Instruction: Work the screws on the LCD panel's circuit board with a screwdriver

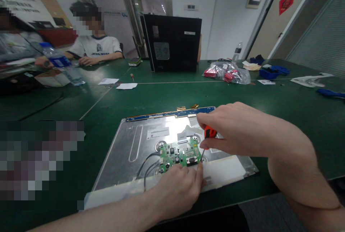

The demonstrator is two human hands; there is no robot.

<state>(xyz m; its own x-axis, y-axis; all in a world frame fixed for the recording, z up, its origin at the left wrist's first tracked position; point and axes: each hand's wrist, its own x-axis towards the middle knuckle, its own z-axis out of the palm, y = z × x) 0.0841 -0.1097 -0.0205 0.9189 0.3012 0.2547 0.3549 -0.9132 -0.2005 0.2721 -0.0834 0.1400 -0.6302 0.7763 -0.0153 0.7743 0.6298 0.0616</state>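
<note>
My right hand [231, 131] grips a screwdriver [209, 132] by its red and black handle, the thin shaft angled down. Its tip meets the lower right corner of a green circuit board [172, 151]. My left hand [180, 183] lies at the board's near edge with fingers bent, one fingertip beside the screwdriver tip. Whatever is under its fingers is hidden. The board sits on the silvery metal back of a flat display panel [118, 156], and dark cables [147, 160] run from its left side. A blue circuit strip [169, 114] lines the panel's far edge.
A black computer case [175, 41] stands across the green table [102, 106]. A plastic bag with red items [226, 72] and blue gloves [272, 72] lie at the back right. At the left are a water bottle [63, 63] and two seated people [98, 47].
</note>
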